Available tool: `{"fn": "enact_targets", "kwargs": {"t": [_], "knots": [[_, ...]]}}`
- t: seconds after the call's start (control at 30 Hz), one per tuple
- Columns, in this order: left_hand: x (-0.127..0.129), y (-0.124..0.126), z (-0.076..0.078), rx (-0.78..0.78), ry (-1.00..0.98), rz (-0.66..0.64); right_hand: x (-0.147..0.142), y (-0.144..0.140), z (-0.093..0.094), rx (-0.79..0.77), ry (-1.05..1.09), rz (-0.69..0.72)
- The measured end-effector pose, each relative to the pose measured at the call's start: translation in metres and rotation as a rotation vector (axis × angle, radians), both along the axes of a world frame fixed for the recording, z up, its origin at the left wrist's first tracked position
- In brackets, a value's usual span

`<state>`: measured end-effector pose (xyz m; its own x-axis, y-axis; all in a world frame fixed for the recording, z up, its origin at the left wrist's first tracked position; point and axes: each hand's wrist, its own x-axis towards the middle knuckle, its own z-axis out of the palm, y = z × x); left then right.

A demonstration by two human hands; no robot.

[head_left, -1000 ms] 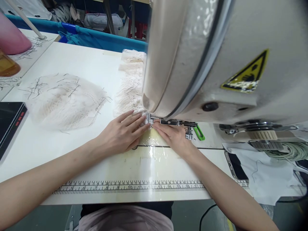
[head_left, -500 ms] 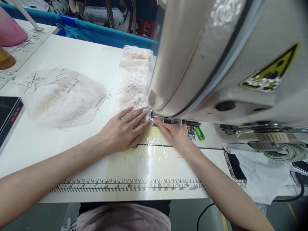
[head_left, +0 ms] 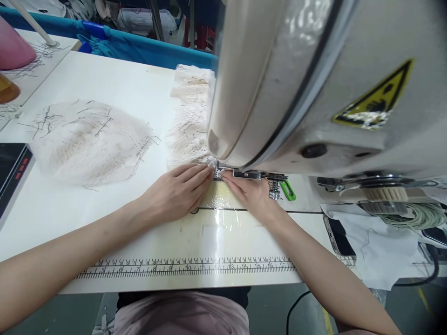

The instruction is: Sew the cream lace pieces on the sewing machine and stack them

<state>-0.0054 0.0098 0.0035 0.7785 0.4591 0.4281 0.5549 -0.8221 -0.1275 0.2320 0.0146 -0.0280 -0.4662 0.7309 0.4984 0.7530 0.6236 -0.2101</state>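
Both hands are down flat on the white table (head_left: 104, 223), right up against the needle area of the sewing machine (head_left: 314, 83). Left hand (head_left: 174, 193) lies palm down w/ fingers stretched out straight and close together, tips pressing on the edge of a small lace piece (head_left: 210, 164) just under the machine head. Right hand (head_left: 253, 194) comes in from the other side, fingers also extended and flat, index tip touching the same bit of lace next to the presser foot (head_left: 219, 173). So neither hand is clenched or pinching, both are pressing the fabric against the table, fingertips nearly meeting. The lace piece itself is mostly hidden btw the fingertips and the machine; can't tell how much of it is under the foot. Behind it a strip of stacked lace pieces (head_left: 190, 111) runs away toward the blue bin edge (head_left: 139, 51). Off to the left, well apart from the hands, sits a pile of lace w/ dark thread ends (head_left: 87, 139). A printed ruler (head_left: 185, 267) runs along the near table edge. Green-handled tool (head_left: 288, 190) is just right of the right hand, a phone (head_left: 340, 237) lies further right on some white cloth (head_left: 380, 251), and a black control panel (head_left: 12, 172) is at the far left edge.
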Motion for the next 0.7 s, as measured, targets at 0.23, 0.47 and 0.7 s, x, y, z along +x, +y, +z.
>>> {"fn": "enact_targets", "kwargs": {"t": [0.23, 0.47, 0.7], "knots": [[0.0, 0.004, 0.005, -0.111, 0.032, 0.058, -0.007, -0.013, 0.015, -0.046, -0.053, 0.013], [0.0, 0.005, 0.006, -0.108, 0.025, 0.044, -0.005, -0.015, 0.013, -0.084, -0.011, 0.029], [0.0, 0.005, 0.006, -0.099, 0.044, 0.052, -0.006, -0.016, 0.01, -0.1, -0.067, -0.014]]}}
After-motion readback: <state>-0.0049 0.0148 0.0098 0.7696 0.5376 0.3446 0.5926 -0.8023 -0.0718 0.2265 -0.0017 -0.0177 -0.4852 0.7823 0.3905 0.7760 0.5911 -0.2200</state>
